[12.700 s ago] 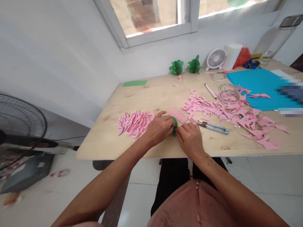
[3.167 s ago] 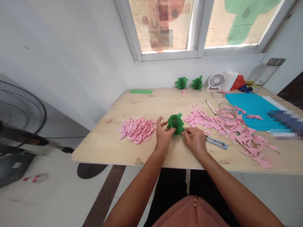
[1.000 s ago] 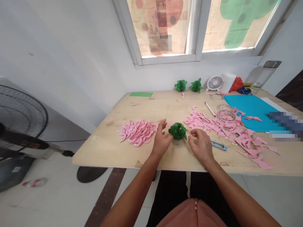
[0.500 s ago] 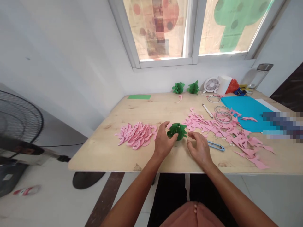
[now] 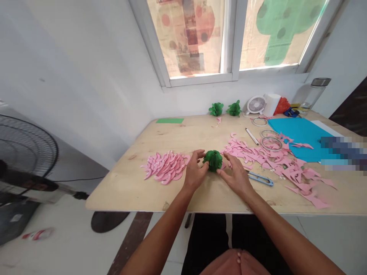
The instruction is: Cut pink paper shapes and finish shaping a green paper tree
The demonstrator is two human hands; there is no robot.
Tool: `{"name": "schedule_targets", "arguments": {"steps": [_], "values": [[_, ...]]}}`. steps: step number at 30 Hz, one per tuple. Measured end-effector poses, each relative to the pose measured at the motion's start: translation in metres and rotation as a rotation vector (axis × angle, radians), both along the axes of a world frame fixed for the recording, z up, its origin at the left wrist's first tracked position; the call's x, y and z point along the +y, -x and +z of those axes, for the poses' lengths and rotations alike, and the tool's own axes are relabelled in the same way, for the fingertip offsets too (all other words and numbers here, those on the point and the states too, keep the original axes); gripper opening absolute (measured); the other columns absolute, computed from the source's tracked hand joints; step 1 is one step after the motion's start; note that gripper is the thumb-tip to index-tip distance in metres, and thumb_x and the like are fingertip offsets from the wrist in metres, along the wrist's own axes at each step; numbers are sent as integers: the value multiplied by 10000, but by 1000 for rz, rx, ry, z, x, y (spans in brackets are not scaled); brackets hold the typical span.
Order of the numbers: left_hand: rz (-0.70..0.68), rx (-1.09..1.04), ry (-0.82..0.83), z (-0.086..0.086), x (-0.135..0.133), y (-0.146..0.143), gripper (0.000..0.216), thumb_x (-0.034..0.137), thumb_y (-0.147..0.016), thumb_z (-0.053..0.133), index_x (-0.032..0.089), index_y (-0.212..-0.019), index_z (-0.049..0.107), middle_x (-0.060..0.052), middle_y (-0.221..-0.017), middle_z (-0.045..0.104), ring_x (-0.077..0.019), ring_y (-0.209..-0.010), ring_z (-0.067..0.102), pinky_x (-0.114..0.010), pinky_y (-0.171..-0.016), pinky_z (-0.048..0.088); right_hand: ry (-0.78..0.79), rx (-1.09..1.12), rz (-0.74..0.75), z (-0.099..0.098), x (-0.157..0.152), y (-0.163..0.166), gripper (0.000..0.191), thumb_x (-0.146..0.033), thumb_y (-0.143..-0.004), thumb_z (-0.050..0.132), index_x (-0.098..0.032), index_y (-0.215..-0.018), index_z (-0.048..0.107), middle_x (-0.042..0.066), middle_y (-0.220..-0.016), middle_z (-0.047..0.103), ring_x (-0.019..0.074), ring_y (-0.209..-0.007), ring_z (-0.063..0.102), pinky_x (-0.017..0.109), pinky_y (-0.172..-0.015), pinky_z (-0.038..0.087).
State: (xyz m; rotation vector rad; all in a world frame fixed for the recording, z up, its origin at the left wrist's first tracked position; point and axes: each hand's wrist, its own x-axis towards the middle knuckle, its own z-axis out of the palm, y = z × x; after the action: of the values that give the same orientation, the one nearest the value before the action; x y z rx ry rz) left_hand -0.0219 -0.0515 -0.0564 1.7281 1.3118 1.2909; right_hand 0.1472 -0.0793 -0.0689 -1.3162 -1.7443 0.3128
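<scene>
A green fanned-out paper ball (image 5: pixel 213 159) stands on the wooden table (image 5: pixel 137 183) in front of me. My left hand (image 5: pixel 195 172) curls around its left side, fingertips on the paper. From the right, my right hand (image 5: pixel 236 175) presses against the ball's lower edge with its fingers bent. A heap of pink crescent cut-outs (image 5: pixel 166 168) lies just left of my left hand. Small blue-handled snips (image 5: pixel 260 178) lie beside my right hand.
Loose pink paper scraps (image 5: pixel 275 160) spread to the right, with tape rings (image 5: pixel 271 143), a pen (image 5: pixel 251 136) and a blue sheet (image 5: pixel 298 133). Two more green paper balls (image 5: pixel 225 109) and a small white fan (image 5: pixel 256 104) stand by the wall. A floor fan (image 5: pixel 23 152) is at left.
Both hands have closed in on the green ball: the right hand, half a second ago apart from it, now touches its right side. The view has shifted slightly.
</scene>
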Motion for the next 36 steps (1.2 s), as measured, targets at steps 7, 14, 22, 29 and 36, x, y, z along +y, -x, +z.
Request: {"name": "schedule_targets", "arguments": {"steps": [7, 14, 22, 29, 36], "values": [[-56, -41, 5, -2, 4, 7, 392, 149, -737, 574, 218, -1119, 515, -57, -998, 646, -188, -1012, 603, -396, -906, 449, 111, 96, 16, -2, 14, 5, 517, -270, -757, 584, -212, -1259, 473, 102, -1091, 643, 257, -1013, 587, 448, -858, 462], [-73, -40, 20, -3, 13, 12, 362, 181, -727, 593, 209, -1088, 581, -58, -973, 667, -188, -960, 622, -392, -888, 461, 180, 251, 28, -8, 28, 1, 481, -191, -756, 548, -243, -1232, 502, 56, -953, 690, 228, -930, 639, 417, -827, 490], [-135, -23, 40, -1, 31, 15, 357, 172, -695, 593, 223, -1045, 646, -55, -958, 686, -194, -899, 635, -373, -829, 490, 240, 373, 96, -4, 43, -2, 438, -187, -731, 552, -227, -1167, 556, 45, -901, 699, 204, -828, 660, 345, -712, 529], [-232, -84, 165, 8, 42, 18, 282, 183, -656, 589, 178, -931, 652, 5, -699, 613, -135, -682, 591, -280, -665, 494, 317, 458, 149, -1, 52, -5, 345, -212, -708, 568, -189, -1049, 617, 42, -844, 691, 185, -742, 643, 302, -646, 508], [-322, -83, 238, 14, 46, 20, 109, 239, -649, 625, 149, -706, 601, -7, -674, 605, -129, -624, 571, -252, -581, 462, 367, 528, 201, -1, 62, -8, 291, -234, -681, 597, -171, -962, 640, 14, -708, 668, 158, -606, 619, 277, -560, 490]]}}
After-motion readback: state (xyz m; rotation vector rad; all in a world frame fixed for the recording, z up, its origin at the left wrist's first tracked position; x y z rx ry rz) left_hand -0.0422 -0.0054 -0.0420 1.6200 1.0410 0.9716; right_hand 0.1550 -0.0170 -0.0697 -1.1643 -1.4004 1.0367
